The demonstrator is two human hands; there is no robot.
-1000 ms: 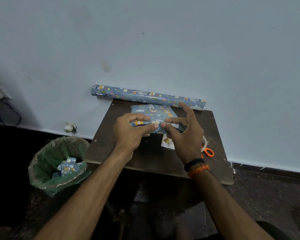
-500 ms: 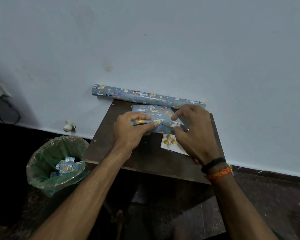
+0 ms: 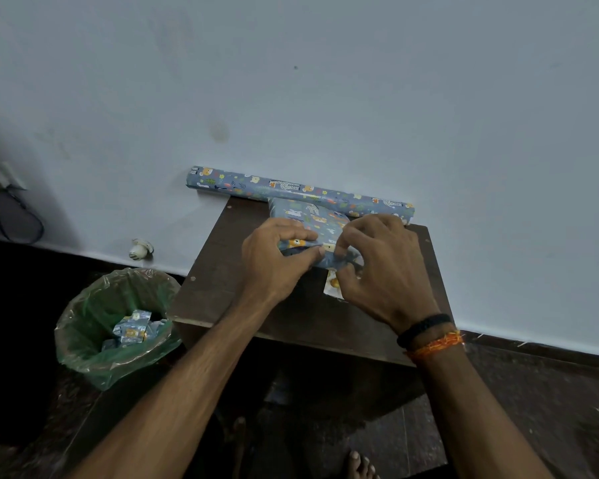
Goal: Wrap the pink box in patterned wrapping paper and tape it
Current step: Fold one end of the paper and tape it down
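- I see my left hand point(image 3: 274, 261) gripping the wrapped box point(image 3: 313, 224) on the brown table point(image 3: 229, 271).
- My right hand point(image 3: 382, 267) pinches its near paper edge.
- Wrapping paper roll point(image 3: 298, 191) lies against the wall.
- Green-lined bin point(image 3: 115, 323) stands left of the table.

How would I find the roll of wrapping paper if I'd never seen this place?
Look at the brown table against the pale wall. Along its far edge, touching the wall, lies the long roll of wrapping paper. It's a thin blue tube with animal pictures, far longer than the wrapped box just before it.

wrapped box point(image 3: 310, 219): 1 | paper roll point(image 3: 291, 190): 1 | bin point(image 3: 83, 326): 1 | bin scraps point(image 3: 132, 328): maybe 2
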